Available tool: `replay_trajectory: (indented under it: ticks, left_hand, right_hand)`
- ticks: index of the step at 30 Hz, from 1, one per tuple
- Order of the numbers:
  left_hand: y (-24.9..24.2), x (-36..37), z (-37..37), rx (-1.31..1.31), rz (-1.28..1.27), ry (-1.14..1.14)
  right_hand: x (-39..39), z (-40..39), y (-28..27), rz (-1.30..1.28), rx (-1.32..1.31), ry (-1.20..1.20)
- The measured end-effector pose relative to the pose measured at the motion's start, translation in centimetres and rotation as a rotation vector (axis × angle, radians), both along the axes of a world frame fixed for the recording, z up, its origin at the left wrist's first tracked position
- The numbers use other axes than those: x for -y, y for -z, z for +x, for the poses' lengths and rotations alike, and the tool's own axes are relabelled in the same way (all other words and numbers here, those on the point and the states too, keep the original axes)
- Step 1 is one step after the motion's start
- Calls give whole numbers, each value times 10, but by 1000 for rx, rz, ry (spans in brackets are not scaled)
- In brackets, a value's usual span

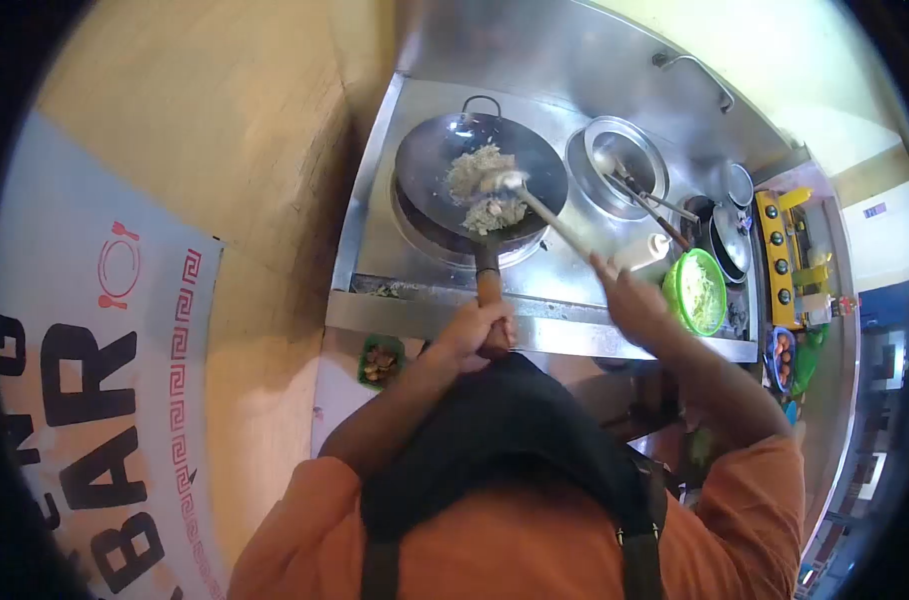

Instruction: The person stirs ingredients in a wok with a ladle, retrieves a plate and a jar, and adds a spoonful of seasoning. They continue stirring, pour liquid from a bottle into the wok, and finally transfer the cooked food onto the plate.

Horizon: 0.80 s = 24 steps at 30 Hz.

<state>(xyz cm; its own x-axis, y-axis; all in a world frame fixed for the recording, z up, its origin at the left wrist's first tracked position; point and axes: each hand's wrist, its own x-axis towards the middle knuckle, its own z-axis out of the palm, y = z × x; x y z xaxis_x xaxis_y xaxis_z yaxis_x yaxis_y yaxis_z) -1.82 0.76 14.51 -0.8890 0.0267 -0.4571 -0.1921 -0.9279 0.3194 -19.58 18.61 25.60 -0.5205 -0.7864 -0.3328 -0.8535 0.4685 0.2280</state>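
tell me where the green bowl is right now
In the head view the green bowl sits on the steel counter, right of the wok and just past the right hand, beside a white bottle.

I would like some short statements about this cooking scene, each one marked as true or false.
1. The left hand grips the handle of the wok. True.
2. The wok is empty. False: it holds rice.
3. The right hand holds a ladle that reaches into the wok. True.
4. The green bowl stands to the left of the wok. False: it stands to the right, beside the right hand.
5. The person wears a blue shirt. False: the sleeves are orange.
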Motion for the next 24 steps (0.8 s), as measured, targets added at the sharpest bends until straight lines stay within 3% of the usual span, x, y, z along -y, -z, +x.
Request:
replay_trajectory:
  ticks: [1, 3, 6, 8, 9, 11, 13, 16, 18, 20, 22, 23, 24]
  left_hand:
    - [-4, -6, 0, -1, 2, 3]
    - [-5, -9, -1, -18, -247, 54]
    - [17, 19, -13, 31, -40, 17]
    - [32, 16, -15, 14, -40, 13]
    - [40, 15, -14, 2, -44, 24]
    - [56, 15, -13, -23, -72, 71]
    - [70, 18, -15, 6, -149, 40]
    - [84, 24, -14, -11, -142, 27]
    - [86, 23, -13, -24, -185, 44]
    - [83, 27, -14, 17, -170, 37]
    - [86, 29, -11, 16, -151, 39]
    - [88, 29, -13, 11, -125, 30]
    - [94, 31, -19, 8, -117, 22]
  right_hand:
    - [7, -20, -9, 85, -21, 49]
    - [7, -49, -35, -1, -228, -76]
    - [4, -53, -82, -18, -174, -21]
    - [-6, -53, -89, -88, -282, -187]
    - [2, -48, -82, 24, -194, -26]
    - [3, -66, -23, -124, -25, 35]
    - [23, -78, 10, -229, 201, 246]
    - [47, -65, 32, -452, 276, 353]
    - [61, -88, 97, -533, 274, 347]
    - [73, -81, 94, -626, 266, 330]
    - [83, -40, 21, -320, 696, 661]
    - [85, -39, 23, -316, 691, 655]
    - [85, -39, 29, -424, 599, 492]
